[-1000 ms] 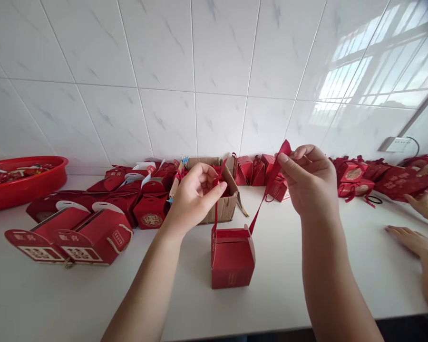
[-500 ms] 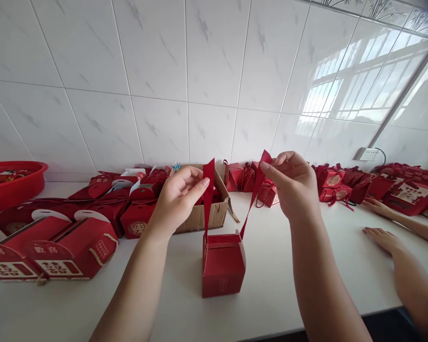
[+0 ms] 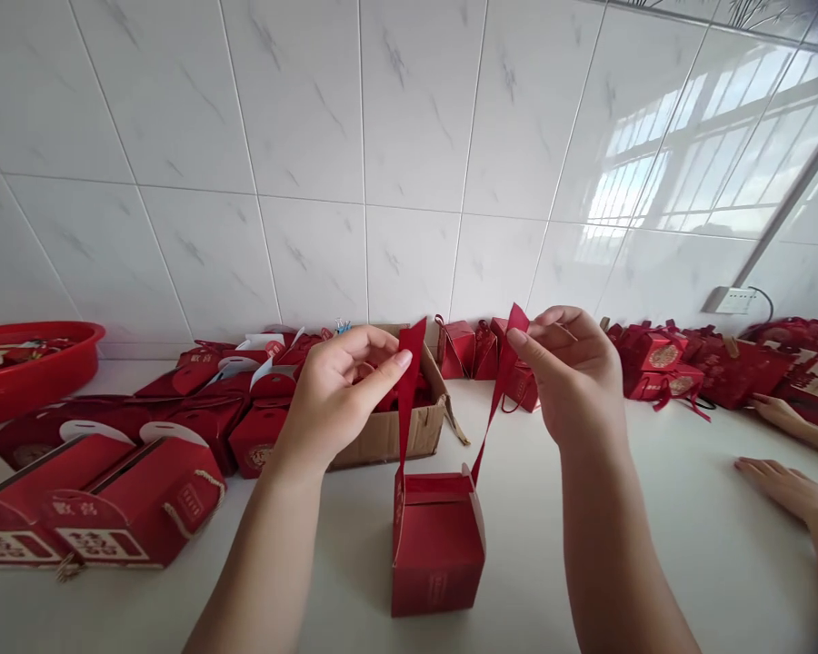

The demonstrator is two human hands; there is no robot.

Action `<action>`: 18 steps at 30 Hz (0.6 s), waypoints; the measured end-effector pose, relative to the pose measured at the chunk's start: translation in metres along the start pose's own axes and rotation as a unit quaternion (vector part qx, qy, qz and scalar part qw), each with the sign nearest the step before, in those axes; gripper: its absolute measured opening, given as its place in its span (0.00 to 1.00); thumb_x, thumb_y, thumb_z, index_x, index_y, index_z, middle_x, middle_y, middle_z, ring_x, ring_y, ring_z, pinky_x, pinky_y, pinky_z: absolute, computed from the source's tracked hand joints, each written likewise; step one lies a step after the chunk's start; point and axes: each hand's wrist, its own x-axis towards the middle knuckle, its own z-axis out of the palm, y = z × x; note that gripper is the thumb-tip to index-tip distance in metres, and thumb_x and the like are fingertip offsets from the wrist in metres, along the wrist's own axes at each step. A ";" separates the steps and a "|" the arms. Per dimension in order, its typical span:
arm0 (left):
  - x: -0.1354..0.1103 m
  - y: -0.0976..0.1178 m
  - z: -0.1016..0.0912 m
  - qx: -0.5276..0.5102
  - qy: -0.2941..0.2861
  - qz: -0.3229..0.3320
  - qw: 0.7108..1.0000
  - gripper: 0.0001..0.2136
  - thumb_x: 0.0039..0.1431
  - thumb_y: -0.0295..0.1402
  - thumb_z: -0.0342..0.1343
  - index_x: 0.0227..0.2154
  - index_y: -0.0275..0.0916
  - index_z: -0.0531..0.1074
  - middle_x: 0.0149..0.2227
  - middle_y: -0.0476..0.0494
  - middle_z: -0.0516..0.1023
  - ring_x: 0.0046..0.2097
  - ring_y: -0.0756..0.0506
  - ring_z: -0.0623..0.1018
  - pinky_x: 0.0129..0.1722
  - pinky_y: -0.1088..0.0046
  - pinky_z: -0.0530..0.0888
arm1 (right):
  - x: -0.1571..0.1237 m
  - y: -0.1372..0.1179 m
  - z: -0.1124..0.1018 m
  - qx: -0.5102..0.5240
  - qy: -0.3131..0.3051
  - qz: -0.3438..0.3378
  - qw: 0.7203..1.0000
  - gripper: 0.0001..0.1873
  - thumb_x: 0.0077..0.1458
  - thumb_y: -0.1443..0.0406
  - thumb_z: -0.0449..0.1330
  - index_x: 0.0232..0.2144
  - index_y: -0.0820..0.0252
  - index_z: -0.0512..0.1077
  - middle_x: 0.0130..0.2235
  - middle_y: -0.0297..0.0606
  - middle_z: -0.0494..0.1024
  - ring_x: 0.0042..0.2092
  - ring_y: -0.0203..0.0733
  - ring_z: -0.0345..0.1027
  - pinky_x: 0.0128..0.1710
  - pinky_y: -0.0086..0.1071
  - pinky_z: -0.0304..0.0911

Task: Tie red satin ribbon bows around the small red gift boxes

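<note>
A small red gift box (image 3: 438,545) stands upright on the white counter (image 3: 586,545) in front of me. A red ribbon (image 3: 407,400) rises from each side of its top. My left hand (image 3: 334,395) pinches the left ribbon end between thumb and forefinger. My right hand (image 3: 573,377) pinches the right ribbon end (image 3: 501,381) the same way. Both ends are held taut above the box, about level with each other.
A brown cardboard box (image 3: 395,427) with red ribbons sits behind the gift box. Larger red boxes (image 3: 129,500) lie at the left, with a red basin (image 3: 27,368) beyond. More small red boxes (image 3: 661,359) line the wall. Another person's hands (image 3: 783,486) rest at the right.
Both my hands have drawn the two ribbon ends up and closer together above the box. The view has shifted, so the box sits lower in the picture.
</note>
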 end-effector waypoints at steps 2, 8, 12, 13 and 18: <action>0.003 -0.004 0.001 0.003 0.022 0.008 1.000 0.04 0.53 0.34 0.61 0.29 0.40 0.73 0.29 0.51 0.73 0.33 0.51 0.73 0.31 0.78 0.67 | 0.004 0.005 0.001 0.007 0.012 -0.002 1.000 0.12 0.45 0.68 0.68 0.29 0.56 0.68 0.27 0.29 0.73 0.28 0.31 0.69 0.29 0.28 0.68; 0.007 -0.012 0.006 0.003 0.067 0.031 0.997 0.03 0.53 0.33 0.62 0.28 0.41 0.74 0.28 0.52 0.73 0.31 0.52 0.72 0.30 0.78 0.68 | 0.005 0.020 0.001 0.028 0.042 -0.012 0.999 0.11 0.46 0.68 0.68 0.29 0.56 0.68 0.27 0.29 0.71 0.30 0.30 0.68 0.30 0.25 0.67; 0.009 -0.016 0.009 -0.017 0.063 0.010 0.998 0.03 0.52 0.33 0.62 0.28 0.41 0.75 0.27 0.52 0.72 0.31 0.52 0.71 0.30 0.79 0.67 | 0.002 0.026 0.002 0.017 0.057 -0.038 0.997 0.11 0.47 0.68 0.67 0.30 0.55 0.67 0.28 0.28 0.69 0.31 0.31 0.69 0.33 0.26 0.69; 0.010 -0.017 0.010 -0.029 0.064 0.004 0.998 0.03 0.52 0.33 0.62 0.28 0.41 0.75 0.27 0.52 0.72 0.30 0.52 0.70 0.29 0.79 0.67 | 0.002 0.027 0.002 0.015 0.056 -0.044 0.997 0.10 0.47 0.68 0.66 0.30 0.55 0.67 0.29 0.28 0.69 0.32 0.31 0.70 0.34 0.27 0.69; 0.011 -0.019 0.012 -0.061 0.077 -0.009 0.995 0.03 0.51 0.32 0.62 0.27 0.40 0.74 0.28 0.51 0.72 0.31 0.51 0.70 0.31 0.78 0.68 | 0.004 0.029 0.004 0.025 0.047 -0.072 0.996 0.09 0.49 0.70 0.65 0.29 0.55 0.67 0.30 0.30 0.70 0.33 0.35 0.73 0.35 0.31 0.73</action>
